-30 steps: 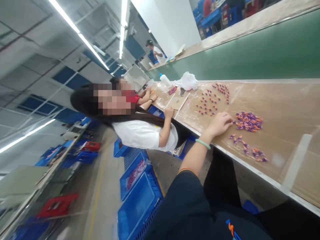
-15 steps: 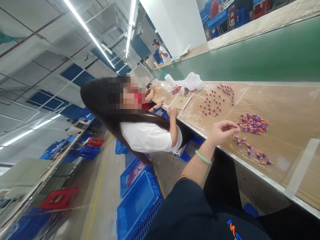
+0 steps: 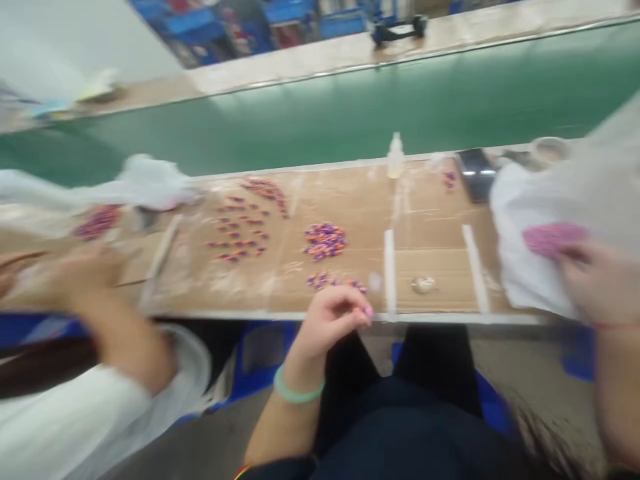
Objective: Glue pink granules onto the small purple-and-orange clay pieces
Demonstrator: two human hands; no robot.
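My left hand (image 3: 330, 321), with a green bangle on its wrist, hovers at the near edge of the cardboard-topped table (image 3: 440, 220). Its fingers are pinched on a small purple piece (image 3: 367, 311). Just beyond it lies a short row of purple and orange pieces (image 3: 336, 283), and farther back a heap of the same pieces (image 3: 325, 240). My right hand (image 3: 593, 280) is blurred at the right edge. Its fingers curl on a white plastic bag (image 3: 520, 267) that shows a clump of pink pieces (image 3: 553, 238).
A co-worker's blurred hand (image 3: 83, 283) and white sleeve (image 3: 75, 420) are at the left. More pieces (image 3: 240, 233) are spread out mid-table. A small glue bottle (image 3: 395, 157), a dark phone (image 3: 475, 175) and white strips (image 3: 389, 273) are on the table. A green conveyor belt (image 3: 350, 113) runs behind.
The view has swung from the co-worker on the left to face the table. My left hand pulled back from the pieces to the table's edge and pinched shut. My right hand and the bag came into view.
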